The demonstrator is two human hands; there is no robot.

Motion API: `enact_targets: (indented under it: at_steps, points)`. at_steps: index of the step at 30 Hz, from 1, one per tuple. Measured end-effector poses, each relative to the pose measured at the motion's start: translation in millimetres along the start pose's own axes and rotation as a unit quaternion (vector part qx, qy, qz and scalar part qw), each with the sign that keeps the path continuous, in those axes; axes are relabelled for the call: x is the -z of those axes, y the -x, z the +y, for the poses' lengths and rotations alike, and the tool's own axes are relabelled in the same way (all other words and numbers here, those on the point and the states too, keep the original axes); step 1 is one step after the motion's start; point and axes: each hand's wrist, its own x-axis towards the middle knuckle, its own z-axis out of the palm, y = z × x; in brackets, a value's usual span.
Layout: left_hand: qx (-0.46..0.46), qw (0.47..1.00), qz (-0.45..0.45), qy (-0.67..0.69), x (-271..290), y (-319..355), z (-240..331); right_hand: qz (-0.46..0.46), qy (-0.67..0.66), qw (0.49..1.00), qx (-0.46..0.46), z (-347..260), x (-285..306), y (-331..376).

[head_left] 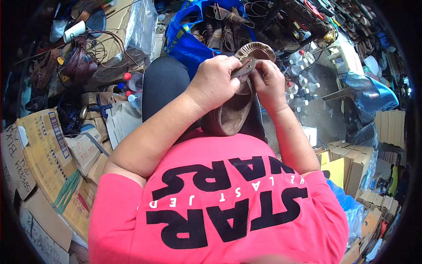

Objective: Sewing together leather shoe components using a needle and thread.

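Observation:
A brown leather shoe [233, 116] rests on my lap between my thighs, its heel toward me. The toe [257, 50] points away and shows a puckered seam around its edge. My left hand [217, 81] is closed on a narrow brown leather flap [247, 67] of the shoe, which has small holes near its end. Against the flap's right side, the fingers of my right hand [271, 86] are pinched together. What lies between those fingertips is hidden. Both hands are over the middle of the shoe.
Beyond my knees stands a blue bag [187, 48] full of brown shoes. Plastic bottles [303, 88] crowd the floor at right, with a few more [135, 97] by my left knee. Cardboard boxes [48, 145] are stacked at left. Cords and leather pieces [81, 59] lie at far left.

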Motion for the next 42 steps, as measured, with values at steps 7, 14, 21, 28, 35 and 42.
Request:
enact_targets:
  at_steps: [7, 14, 21, 28, 35, 42]
  points:
    - [0.056, 0.980, -0.187, 0.025, 53.0, -28.7, -7.0, -0.070, 0.170, 0.969, 0.166, -47.5, 50.2, -15.1]
    - [-0.223, 0.932, -0.237, -0.159, 17.2, -69.0, -24.0, -0.080, -0.046, 0.996, -0.014, -36.1, 78.9, -16.3]
    - [-0.125, 0.986, -0.113, 0.010, -22.4, -31.5, -52.2, -0.187, 0.053, 0.979, 0.062, -1.7, 42.8, -4.7]
    - [-0.019, 0.990, -0.136, 0.009, -22.5, -22.3, -56.0, -0.231, 0.180, 0.944, 0.151, 7.1, 22.8, -4.4]
    - [0.182, 0.970, -0.155, 0.038, -18.0, -21.3, -41.8, -0.285, 0.217, 0.926, 0.123, 20.8, 43.1, 0.8]
    - [0.033, 0.973, -0.190, -0.124, -24.5, -23.1, -53.7, -0.327, 0.274, 0.894, 0.136, 4.8, 27.4, -2.3]
